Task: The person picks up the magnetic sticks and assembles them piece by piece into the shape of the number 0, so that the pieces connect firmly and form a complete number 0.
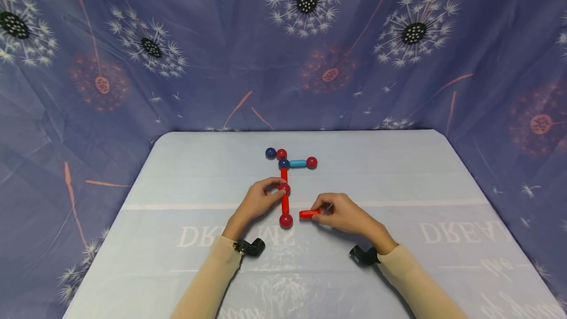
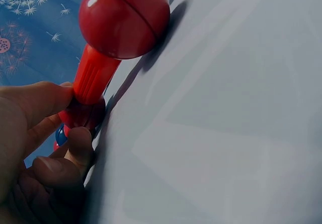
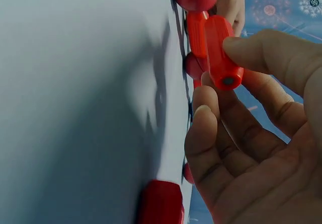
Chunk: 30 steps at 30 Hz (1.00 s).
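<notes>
A chain of red balls and red magnetic rods lies on the table, with a dark blue ball at its far end. My left hand grips the middle red ball between thumb and fingers. Nearest me, the chain ends in another red ball, joined by a red rod. Just right of that end, my right hand pinches a loose red rod between thumb and fingertips. The rod's round end, with a grey disc in it, faces the right wrist camera.
From the blue ball a light blue rod runs right to a red ball. Behind it sit a red ball and a dark blue ball. A red piece shows low in the right wrist view. The pale table meets a purple patterned cloth.
</notes>
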Tool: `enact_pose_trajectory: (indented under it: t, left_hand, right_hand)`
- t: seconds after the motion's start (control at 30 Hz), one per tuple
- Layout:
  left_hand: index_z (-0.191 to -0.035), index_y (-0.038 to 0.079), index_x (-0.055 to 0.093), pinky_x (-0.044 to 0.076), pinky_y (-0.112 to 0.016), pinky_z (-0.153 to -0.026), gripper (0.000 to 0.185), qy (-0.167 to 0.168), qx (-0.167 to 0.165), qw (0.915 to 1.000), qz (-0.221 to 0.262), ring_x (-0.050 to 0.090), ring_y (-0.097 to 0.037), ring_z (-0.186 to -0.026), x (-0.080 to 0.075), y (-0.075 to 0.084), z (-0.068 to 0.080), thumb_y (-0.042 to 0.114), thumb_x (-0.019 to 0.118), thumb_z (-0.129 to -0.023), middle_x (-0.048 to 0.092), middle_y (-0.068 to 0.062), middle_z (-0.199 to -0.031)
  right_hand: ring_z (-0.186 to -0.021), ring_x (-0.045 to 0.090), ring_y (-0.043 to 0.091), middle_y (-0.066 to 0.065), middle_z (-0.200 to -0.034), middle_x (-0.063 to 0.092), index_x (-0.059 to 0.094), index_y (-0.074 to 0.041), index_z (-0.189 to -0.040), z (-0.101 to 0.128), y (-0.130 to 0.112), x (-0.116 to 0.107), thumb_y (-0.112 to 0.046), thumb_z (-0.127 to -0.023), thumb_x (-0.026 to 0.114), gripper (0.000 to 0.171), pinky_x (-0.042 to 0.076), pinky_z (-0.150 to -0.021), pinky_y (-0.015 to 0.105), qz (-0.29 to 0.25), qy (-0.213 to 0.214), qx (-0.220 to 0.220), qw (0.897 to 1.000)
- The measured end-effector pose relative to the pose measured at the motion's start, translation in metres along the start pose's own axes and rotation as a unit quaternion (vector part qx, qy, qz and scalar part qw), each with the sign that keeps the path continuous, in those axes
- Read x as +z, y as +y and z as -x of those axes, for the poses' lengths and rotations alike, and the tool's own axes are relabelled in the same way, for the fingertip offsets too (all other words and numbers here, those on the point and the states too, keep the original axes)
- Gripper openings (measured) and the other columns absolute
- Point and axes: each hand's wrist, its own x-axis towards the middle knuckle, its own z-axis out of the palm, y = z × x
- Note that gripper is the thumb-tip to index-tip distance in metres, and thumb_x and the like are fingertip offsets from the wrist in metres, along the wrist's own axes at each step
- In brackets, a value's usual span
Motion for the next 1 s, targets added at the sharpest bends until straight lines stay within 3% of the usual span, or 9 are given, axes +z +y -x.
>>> enact_pose_trajectory:
  t: [0.23, 0.43, 0.7, 1.0]
  left_hand:
    - [-0.116, 0.025, 0.067, 0.043, -0.024, -0.052, 0.027, 0.003, -0.002, 1.0, 0.006, 0.049, -0.013, -0.056, -0.001, -0.002, 0.001, 0.03, 0.069, -0.09, 0.066, 0.004, -0.107]
    - [-0.119, 0.025, 0.066, 0.043, -0.024, -0.05, 0.031, -0.009, -0.007, 0.9999, 0.005, 0.05, -0.014, -0.054, -0.002, 0.0, 0.001, 0.034, 0.068, -0.09, 0.067, 0.003, -0.1]
    - [-0.118, 0.025, 0.066, 0.042, -0.024, -0.051, 0.029, -0.004, -0.014, 0.9998, 0.012, 0.049, -0.014, -0.054, -0.004, -0.003, 0.001, 0.031, 0.069, -0.089, 0.066, 0.003, -0.108]
    - [-0.118, 0.024, 0.066, 0.043, -0.023, -0.051, 0.029, -0.007, 0.002, 0.9998, 0.016, 0.049, -0.012, -0.054, 0.0, -0.004, -0.002, 0.03, 0.069, -0.09, 0.066, 0.003, -0.111]
  right_hand:
    - [-0.069, 0.057, 0.01, -0.012, -0.081, 0.063, 0.069, -0.027, -0.09, -0.001, -0.003, 0.008, -0.021, -0.084, 0.075, 0.011, 0.05, -0.059, 0.024, 0.0, -0.013, -0.009, 1.0]
    - [-0.072, 0.058, 0.011, -0.013, -0.083, 0.064, 0.069, -0.027, -0.093, 0.001, -0.004, 0.007, -0.024, -0.085, 0.074, 0.01, 0.051, -0.061, 0.025, -0.002, -0.014, 0.003, 1.0]
    - [-0.071, 0.058, 0.011, -0.013, -0.082, 0.064, 0.069, -0.029, -0.094, -0.002, -0.005, 0.009, -0.026, -0.086, 0.073, 0.01, 0.051, -0.062, 0.025, 0.005, -0.021, 0.003, 1.0]
    - [-0.069, 0.057, 0.011, -0.012, -0.079, 0.062, 0.068, -0.031, -0.094, 0.0, -0.004, 0.012, -0.028, -0.087, 0.073, 0.009, 0.05, -0.06, 0.024, 0.009, -0.035, 0.004, 0.999]
